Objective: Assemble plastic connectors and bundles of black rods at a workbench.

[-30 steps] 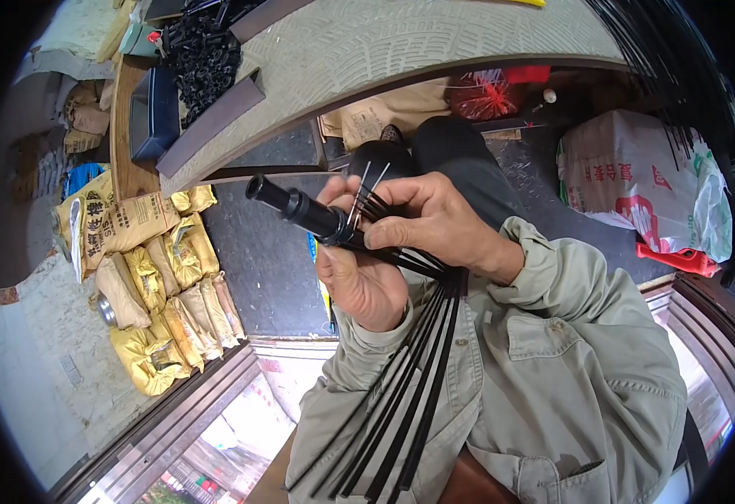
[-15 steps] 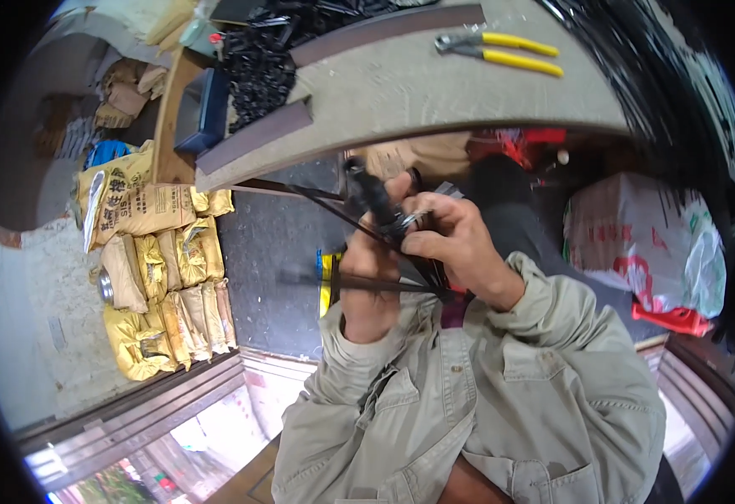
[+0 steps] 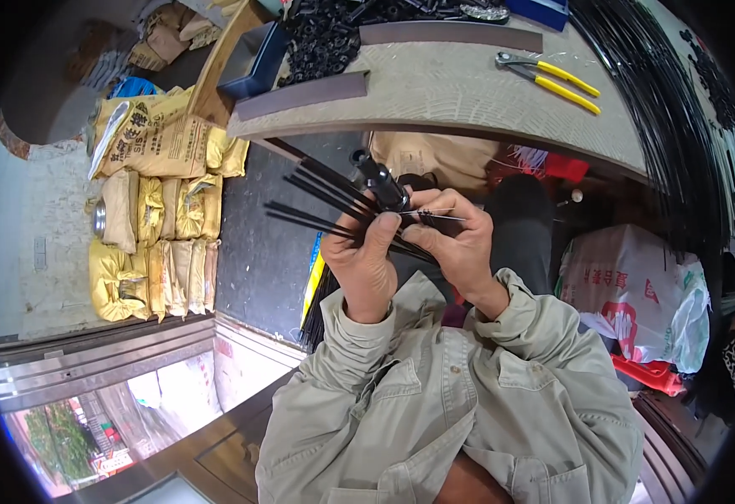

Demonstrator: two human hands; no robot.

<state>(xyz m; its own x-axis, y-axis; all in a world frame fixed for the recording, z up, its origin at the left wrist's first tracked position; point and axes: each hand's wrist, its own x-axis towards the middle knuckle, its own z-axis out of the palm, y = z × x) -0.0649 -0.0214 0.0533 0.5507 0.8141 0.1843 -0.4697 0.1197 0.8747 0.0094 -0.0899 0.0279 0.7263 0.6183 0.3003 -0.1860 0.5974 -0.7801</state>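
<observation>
Head view: with the clock face centred on the stepped, hollow black cylindrical tube, which is held tilted in front of the chest, its open end is pointed toward eleven o'clock. At between six and seven o'clock, the tube's lower part is clasped by the left hand, whose thumb is laid by its base and whose fingers are partly hidden. Beside this grip, slim, straight black rods are fanned out toward between nine and ten o'clock. At four o'clock, thin silvery strands by the base are pinched in the right hand, its thumb and forefinger brought nearly together; how firmly cannot be told.

On the pale grey textured worktable, yellow-handled metal pliers are laid at two o'clock, with a heap of small black parts piled near eleven. Stacked yellow and brown packages are seen near nine o'clock, well apart from the hands, and a bulging white bag with red print is placed at four.
</observation>
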